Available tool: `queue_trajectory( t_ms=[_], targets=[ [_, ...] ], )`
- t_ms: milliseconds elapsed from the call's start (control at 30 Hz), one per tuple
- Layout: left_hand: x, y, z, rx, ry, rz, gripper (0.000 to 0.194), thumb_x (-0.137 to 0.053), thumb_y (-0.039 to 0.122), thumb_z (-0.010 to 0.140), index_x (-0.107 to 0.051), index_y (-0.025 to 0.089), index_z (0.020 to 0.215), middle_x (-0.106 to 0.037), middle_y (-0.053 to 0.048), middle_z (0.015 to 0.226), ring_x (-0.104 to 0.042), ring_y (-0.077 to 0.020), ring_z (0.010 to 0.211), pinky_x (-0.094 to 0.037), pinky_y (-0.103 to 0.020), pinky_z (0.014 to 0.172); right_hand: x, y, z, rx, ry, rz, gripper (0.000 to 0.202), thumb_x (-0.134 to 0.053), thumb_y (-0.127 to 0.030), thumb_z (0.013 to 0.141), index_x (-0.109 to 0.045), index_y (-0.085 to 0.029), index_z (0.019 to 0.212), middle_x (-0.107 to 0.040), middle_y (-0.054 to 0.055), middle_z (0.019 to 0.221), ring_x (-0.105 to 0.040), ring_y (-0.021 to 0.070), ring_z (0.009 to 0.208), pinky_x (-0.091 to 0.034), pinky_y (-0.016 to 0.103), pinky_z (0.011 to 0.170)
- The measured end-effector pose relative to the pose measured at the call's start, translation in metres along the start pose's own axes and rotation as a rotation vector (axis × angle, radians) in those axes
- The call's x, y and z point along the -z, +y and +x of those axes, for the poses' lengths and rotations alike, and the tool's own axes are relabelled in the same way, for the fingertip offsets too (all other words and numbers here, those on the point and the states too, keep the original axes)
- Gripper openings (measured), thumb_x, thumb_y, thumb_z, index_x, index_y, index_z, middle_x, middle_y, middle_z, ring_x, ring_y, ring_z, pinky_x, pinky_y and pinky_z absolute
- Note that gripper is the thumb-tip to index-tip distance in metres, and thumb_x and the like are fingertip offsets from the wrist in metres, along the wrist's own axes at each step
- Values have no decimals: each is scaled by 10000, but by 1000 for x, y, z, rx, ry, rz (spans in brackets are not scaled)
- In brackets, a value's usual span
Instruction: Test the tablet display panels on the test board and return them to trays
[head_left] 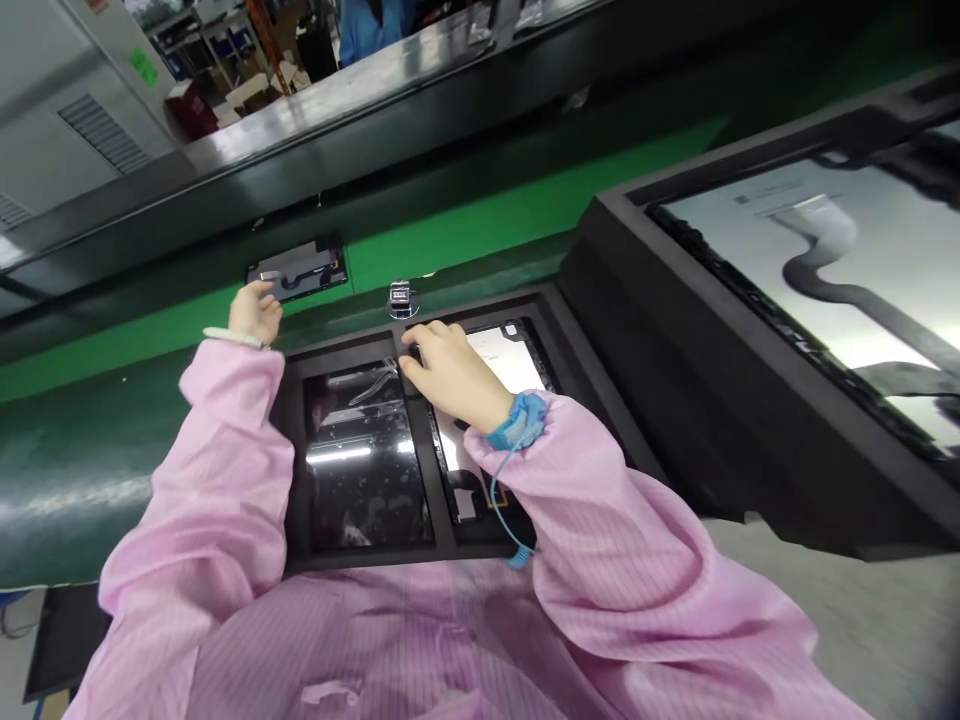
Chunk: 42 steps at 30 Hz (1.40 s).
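A black two-compartment tray (415, 440) lies in front of me. Its left compartment holds a dark glossy panel (364, 490) with specks and light reflections. In the right one sits a silver-backed panel (510, 360) with a black frame. Over the upper left part of that silver panel is my right hand (457, 375), fingers bent and apart, a blue wrist strap behind it. My left hand (256, 313) is beyond the tray with loosely curled, parted fingers, beside the near-left edge of another panel (307, 272) on the green belt. Neither hand visibly holds anything.
At the right stands a tall black foam tray (637, 290) holding a larger-looking silver panel (765, 230). A small metallic item (400, 297) sits just beyond the two-compartment tray. The green belt (465, 235) runs across behind, bordered by a metal rail. Someone in blue is visible far behind.
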<state>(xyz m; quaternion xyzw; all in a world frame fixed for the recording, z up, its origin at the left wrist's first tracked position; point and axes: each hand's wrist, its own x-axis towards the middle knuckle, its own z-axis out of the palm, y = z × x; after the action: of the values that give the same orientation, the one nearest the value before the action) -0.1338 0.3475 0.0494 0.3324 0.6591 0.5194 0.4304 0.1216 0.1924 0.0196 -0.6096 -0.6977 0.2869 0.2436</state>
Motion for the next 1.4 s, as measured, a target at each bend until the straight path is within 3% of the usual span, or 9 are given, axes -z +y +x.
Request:
queue_trajectory(
  t_ms=[200,333,467,600,800,1067,1200,1300,1400],
  targets=[
    [107,-26,-76,-297,-261,605,300,-703,294,751,-712,176,1027,-711,-83,1097,-654,-228,1038,-463,-416,1077,-21,-14,-11,132,-105,-234,356,-431,-205,968,-674,-80,1196,-625,218,1263,-482,379,1212,-451,488,994],
    [139,-58,-109,-424,-148,921,277,-622,331,793,-676,190,1025,-675,-109,1100,-646,-258,963,-508,-473,1009,-39,-20,-13,198,-127,-345,362,-465,-207,947,-656,-66,1220,-623,244,1283,-458,395,1242,-433,504,981],
    [123,-81,-127,-500,-66,946,232,-565,295,868,-650,186,1054,-650,-138,1111,-625,-292,1067,-461,-504,1080,-49,-20,-8,191,-116,-421,477,-479,-225,939,-553,14,1345,-617,296,1284,-437,422,1271,-398,544,994],
    [101,-99,-176,-570,-234,943,325,-517,378,949,-636,176,1174,-628,-164,1189,-604,-319,1180,-447,-516,1111,-45,-18,3,176,-125,-446,428,-482,-294,969,-616,-4,1254,-634,272,1260,-418,437,1312,-386,554,1017],
    [103,-120,-229,-263,-346,611,692,-609,411,897,-375,208,1517,-313,-195,1643,-323,-367,1544,-259,-578,1264,-43,-38,-20,126,-142,-434,413,-429,-235,998,-608,13,1275,-560,291,1355,-456,439,1314,-418,517,1029],
    [113,-69,-231,157,-276,-223,494,-601,340,821,-591,261,1309,-601,-127,1452,-536,-322,1416,-504,-508,1097,-42,-81,-79,84,-319,-275,675,-383,-617,1026,-587,-61,1350,-652,210,1286,-638,363,1183,-534,430,940],
    [91,-48,-252,45,-580,-372,472,-596,364,857,-635,306,1324,-604,-79,1499,-438,-319,1505,-530,-502,1078,-12,-82,-84,-14,-230,-87,804,-554,-704,905,-497,-105,1438,-607,232,1387,-677,389,1125,-558,473,888],
    [65,-41,-253,-2,-901,-361,501,-676,446,850,-656,321,1335,-586,-42,1529,-408,-324,1524,-461,-505,1173,17,-59,-88,-42,-175,88,642,-633,-470,880,-494,-177,1434,-666,180,1320,-731,300,890,-578,433,782],
    [56,-33,-241,-140,-931,-304,409,-664,469,903,-706,300,1274,-620,-34,1493,-498,-313,1463,-400,-495,1227,38,-24,-93,-129,-143,305,566,-586,-316,848,-520,-230,1404,-692,140,1274,-716,228,743,-576,385,666]
  ],
)
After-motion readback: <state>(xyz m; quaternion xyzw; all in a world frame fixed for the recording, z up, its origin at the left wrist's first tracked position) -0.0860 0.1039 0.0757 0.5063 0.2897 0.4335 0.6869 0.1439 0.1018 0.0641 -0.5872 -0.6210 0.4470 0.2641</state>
